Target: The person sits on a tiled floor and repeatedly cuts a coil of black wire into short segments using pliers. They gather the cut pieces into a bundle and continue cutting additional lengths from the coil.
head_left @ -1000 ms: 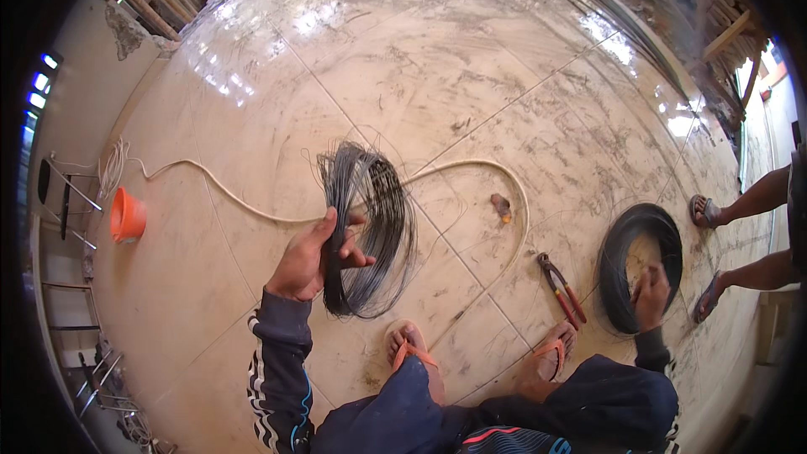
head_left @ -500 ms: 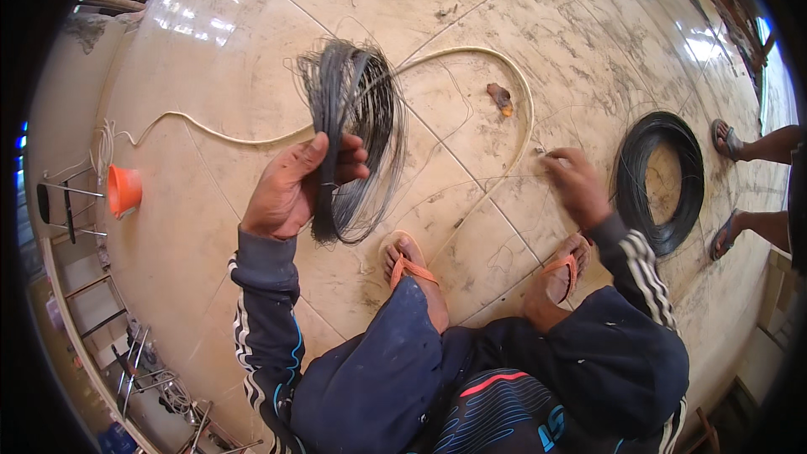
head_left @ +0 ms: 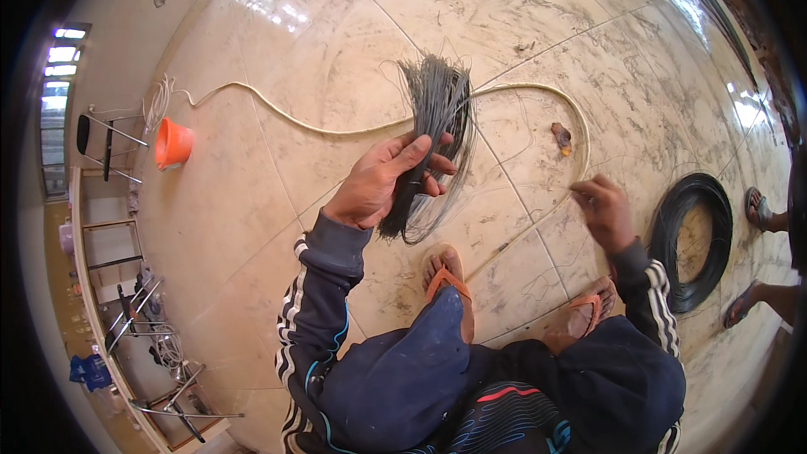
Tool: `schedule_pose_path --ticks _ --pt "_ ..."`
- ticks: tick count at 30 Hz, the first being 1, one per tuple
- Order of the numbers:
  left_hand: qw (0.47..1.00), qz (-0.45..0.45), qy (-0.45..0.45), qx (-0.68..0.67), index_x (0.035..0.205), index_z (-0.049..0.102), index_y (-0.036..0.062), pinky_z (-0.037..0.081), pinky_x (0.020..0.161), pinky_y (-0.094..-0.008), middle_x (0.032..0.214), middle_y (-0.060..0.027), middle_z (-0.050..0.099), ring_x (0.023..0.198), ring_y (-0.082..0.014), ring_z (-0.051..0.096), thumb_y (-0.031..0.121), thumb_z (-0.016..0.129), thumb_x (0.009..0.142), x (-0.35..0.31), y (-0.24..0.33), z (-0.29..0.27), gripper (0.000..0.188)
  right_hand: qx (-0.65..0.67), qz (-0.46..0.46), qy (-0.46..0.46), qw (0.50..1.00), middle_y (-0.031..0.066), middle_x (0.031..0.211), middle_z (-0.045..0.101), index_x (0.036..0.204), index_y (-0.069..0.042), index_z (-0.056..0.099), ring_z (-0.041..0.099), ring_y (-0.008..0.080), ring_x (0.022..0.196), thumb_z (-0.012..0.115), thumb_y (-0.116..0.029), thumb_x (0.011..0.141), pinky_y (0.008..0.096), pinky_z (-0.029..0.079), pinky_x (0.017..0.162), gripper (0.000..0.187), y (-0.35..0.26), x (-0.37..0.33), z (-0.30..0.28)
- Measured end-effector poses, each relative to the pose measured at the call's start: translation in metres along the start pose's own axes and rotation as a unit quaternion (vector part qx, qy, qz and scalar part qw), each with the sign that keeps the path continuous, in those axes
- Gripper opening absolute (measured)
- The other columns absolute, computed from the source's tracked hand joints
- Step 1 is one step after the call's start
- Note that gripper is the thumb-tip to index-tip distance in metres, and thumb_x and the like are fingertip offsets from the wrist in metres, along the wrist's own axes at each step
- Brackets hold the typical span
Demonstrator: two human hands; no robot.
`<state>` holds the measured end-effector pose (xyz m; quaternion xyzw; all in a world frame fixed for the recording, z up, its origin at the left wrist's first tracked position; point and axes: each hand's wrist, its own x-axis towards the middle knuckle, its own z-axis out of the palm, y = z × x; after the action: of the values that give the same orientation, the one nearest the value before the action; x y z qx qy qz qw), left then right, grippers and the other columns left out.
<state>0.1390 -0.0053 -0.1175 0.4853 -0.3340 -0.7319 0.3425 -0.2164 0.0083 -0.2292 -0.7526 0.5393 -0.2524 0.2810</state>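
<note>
My left hand [head_left: 374, 181] is closed round a bundle of thin dark wire [head_left: 435, 101], thumb on the near side and fingers behind it. The bundle's far end fans out into loose strands, while its near end is packed tightly. To the right, my right hand [head_left: 609, 217] is raised above the floor with thumb and fingers pinched together. Whether a strand lies between those fingertips is too fine to make out. Beyond my right hand, a large coil of black wire [head_left: 667, 240] lies flat on the floor.
A pale cable [head_left: 324, 132] winds across the tiled floor behind the bundle. An orange bucket [head_left: 174, 145] stands at the left, by folding metal stands [head_left: 109, 147]. A small brown scrap [head_left: 561, 139] lies ahead. At the right edge are another person's sandalled feet [head_left: 756, 208].
The view has shifted, so the scene sits farther right and partly lower. The bundle has turned in my left hand and looks narrower and straighter. My right hand remains pinched.
</note>
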Motion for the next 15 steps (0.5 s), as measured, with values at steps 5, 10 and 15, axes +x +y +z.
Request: schedule_pose_path --ticks 5,10,15 --pt "1.000 -0.012 0.027 0.008 0.122 0.056 -0.0015 0.053 0.071 -0.0259 0.093 -0.0089 0.065 0.064 -0.0066 0.059 0.035 0.055 0.099 0.007 0.001 0.013 0.043 -0.025 0.102 0.015 0.994 0.0109 0.073 0.059 0.096 -0.002 0.073 0.053 0.0196 0.059 0.066 -0.005 0.082 0.0318 0.041 0.056 0.015 -0.042 0.001 -0.078" --pt "0.998 0.004 -0.006 0.060 0.121 0.056 -0.0008 0.052 0.068 -0.0248 0.098 -0.0103 0.064 0.070 -0.0080 0.060 0.028 0.062 0.096 0.013 0.004 0.020 0.039 -0.018 0.072 0.018 0.997 0.0106 0.072 0.058 0.095 -0.002 0.073 0.055 0.0208 0.059 0.067 -0.003 0.080 0.0325 0.043 0.057 0.016 -0.056 0.004 -0.078" --pt "0.988 0.053 -0.050 0.139 0.123 0.049 -0.0006 0.049 0.062 -0.0214 0.113 -0.0134 0.065 0.096 -0.0153 0.062 0.016 0.075 0.085 0.009 0.002 0.042 0.050 0.029 -0.048 -0.004 0.998 0.0107 0.075 0.061 0.089 -0.003 0.073 0.060 0.0254 0.063 0.070 -0.004 0.078 0.0354 0.046 0.059 0.011 -0.100 0.038 -0.037"
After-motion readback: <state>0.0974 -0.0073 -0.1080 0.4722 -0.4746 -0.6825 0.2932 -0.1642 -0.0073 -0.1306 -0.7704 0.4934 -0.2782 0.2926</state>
